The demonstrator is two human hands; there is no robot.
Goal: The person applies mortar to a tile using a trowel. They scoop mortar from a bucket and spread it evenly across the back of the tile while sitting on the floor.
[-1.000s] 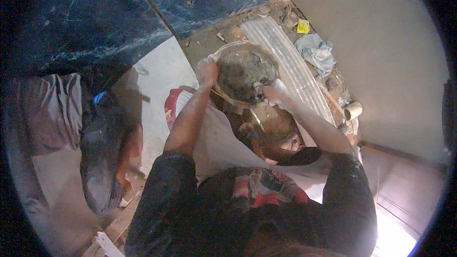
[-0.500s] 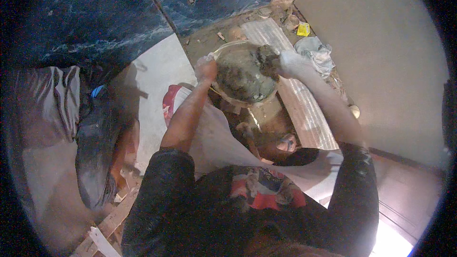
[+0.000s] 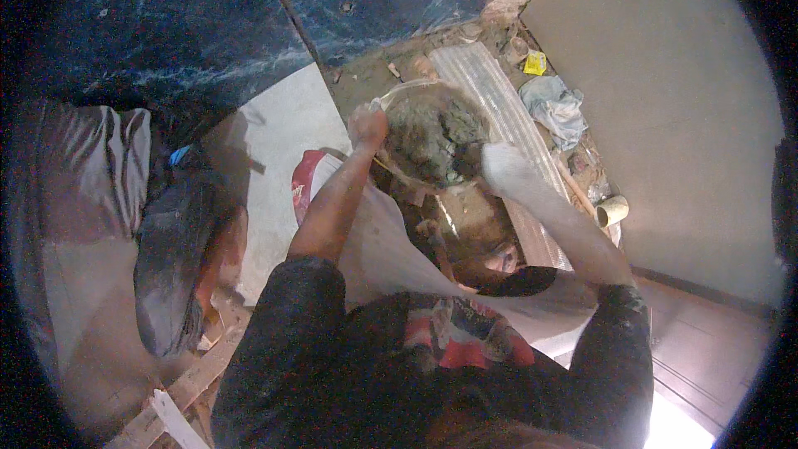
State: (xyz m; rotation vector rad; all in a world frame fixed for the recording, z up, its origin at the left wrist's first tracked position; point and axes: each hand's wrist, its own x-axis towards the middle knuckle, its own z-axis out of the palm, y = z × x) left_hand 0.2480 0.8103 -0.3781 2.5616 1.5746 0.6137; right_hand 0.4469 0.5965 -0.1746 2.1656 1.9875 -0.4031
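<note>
My left hand (image 3: 368,126) grips the pale rim of a round bucket (image 3: 397,89) at the middle of the view, its fingers closed over the edge. Wet grey mortar (image 3: 424,133) fills much of the bucket. My dust-whitened right hand (image 3: 504,166) is closed at the right side of the mortar, blurred, on something dark that I cannot make out. Below the bucket, a foot in a sandal (image 3: 503,259) shows in shadow, beside pale material with a red printed edge (image 3: 306,183).
Blue marbled panels (image 3: 183,25) stand behind a white board (image 3: 283,141). A ribbed strip (image 3: 461,62), a rag (image 3: 553,108), a yellow packet (image 3: 534,62) and a cylinder (image 3: 613,210) lie along the grey wall (image 3: 665,116). Hanging clothes (image 3: 100,183) are at left, timber offcuts (image 3: 174,420) at lower left.
My right hand rose with a dark lump to the bucket's upper right half a second ago and is now lower, back at the mortar. My left hand stays on the rim.
</note>
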